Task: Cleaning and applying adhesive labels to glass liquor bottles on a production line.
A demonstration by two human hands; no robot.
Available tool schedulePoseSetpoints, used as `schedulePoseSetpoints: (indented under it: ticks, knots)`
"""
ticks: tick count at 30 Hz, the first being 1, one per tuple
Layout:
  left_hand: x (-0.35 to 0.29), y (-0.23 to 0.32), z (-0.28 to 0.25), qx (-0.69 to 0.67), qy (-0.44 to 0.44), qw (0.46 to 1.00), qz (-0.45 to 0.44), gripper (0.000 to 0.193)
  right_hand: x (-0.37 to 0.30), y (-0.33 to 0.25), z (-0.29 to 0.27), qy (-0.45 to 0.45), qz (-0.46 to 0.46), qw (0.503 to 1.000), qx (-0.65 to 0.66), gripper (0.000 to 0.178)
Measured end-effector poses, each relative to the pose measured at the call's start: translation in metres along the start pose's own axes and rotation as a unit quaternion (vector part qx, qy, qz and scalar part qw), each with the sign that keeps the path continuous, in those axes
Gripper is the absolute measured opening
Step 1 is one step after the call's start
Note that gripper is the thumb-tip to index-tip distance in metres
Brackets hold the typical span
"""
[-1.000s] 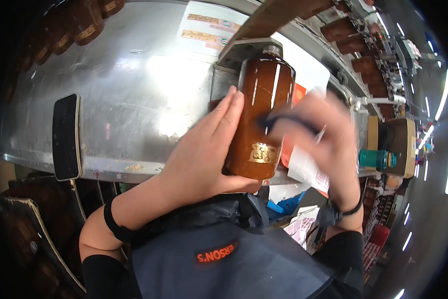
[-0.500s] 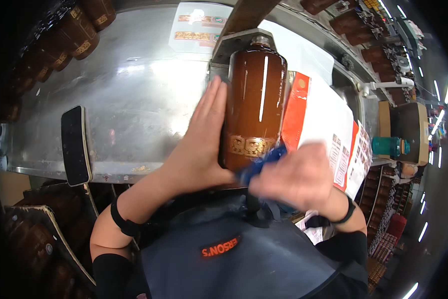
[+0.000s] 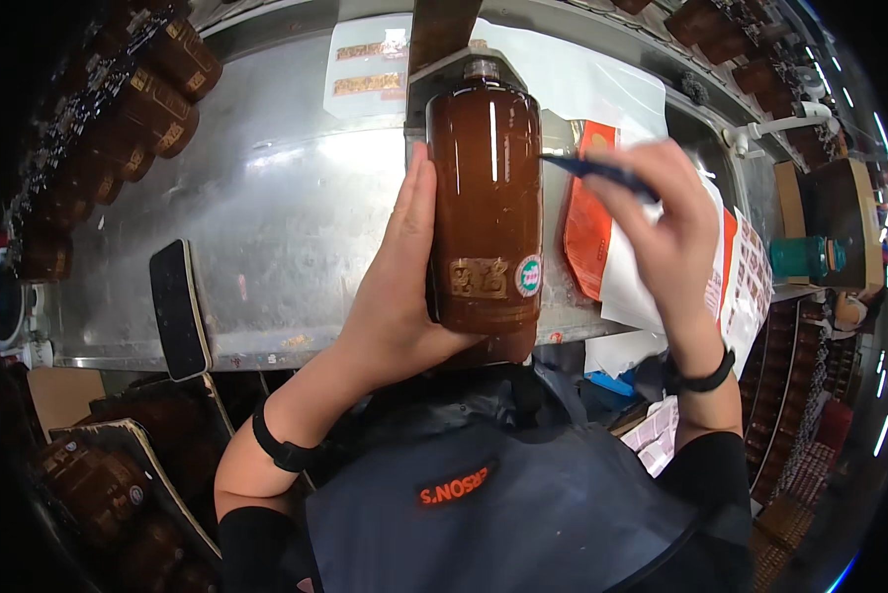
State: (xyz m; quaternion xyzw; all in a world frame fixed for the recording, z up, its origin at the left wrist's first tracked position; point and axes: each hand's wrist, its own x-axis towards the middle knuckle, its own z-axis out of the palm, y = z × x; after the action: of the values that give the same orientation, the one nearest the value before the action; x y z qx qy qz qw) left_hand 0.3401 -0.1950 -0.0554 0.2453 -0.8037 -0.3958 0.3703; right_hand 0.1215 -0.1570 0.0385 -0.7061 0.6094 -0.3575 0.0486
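Note:
A glossy brown bottle point(image 3: 486, 203) lies with its clear neck pointing away from me, in a dark metal holder point(image 3: 419, 104). A gold ornamental label point(image 3: 478, 278) and a round green and white sticker point(image 3: 529, 276) sit near its base. My left hand point(image 3: 397, 272) holds the bottle, long fingers along its left side and thumb across the base end. Right of the bottle, my right hand point(image 3: 666, 208) grips a dark blue tapered tool point(image 3: 602, 173). Its thin tip is close to the bottle's right side; its exact kind is unclear.
A phone point(image 3: 179, 308) lies at the metal table's left front edge. Label sheets point(image 3: 367, 69) are at the back. An orange and white packet point(image 3: 590, 232) and papers lie right of the bottle. Several brown bottles point(image 3: 172, 74) stand at far left. A green jar point(image 3: 800, 257) is far right.
My right hand has moved up and away from the bottle's base, with the tool now pointing left. The round sticker shows beside the gold label. The bottle appears turned, my left hand still on it.

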Motion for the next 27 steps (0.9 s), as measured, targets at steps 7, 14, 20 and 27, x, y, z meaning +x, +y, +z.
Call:
schedulePoseSetpoints:
  ticks: [7,14,20,27]
  knots:
    - [-0.003,-0.012,-0.003,-0.12,-0.089,0.987,-0.055,0.124,-0.024,-0.006,0.003,-0.226,0.059,0.945,0.227,0.021]
    - [0.006,-0.01,-0.004,-0.214,-0.132,0.963,-0.096,0.119,-0.04,0.001,0.005,-0.101,-0.038,0.98,0.168,0.024]
    - [0.004,0.012,-0.004,0.04,-0.009,0.999,-0.034,0.124,-0.036,0.009,-0.005,-0.15,-0.013,0.971,0.186,0.018]
    - [0.007,0.01,-0.002,0.071,-0.021,0.997,-0.003,0.13,-0.039,0.015,0.001,-0.113,0.118,0.956,0.243,0.015]
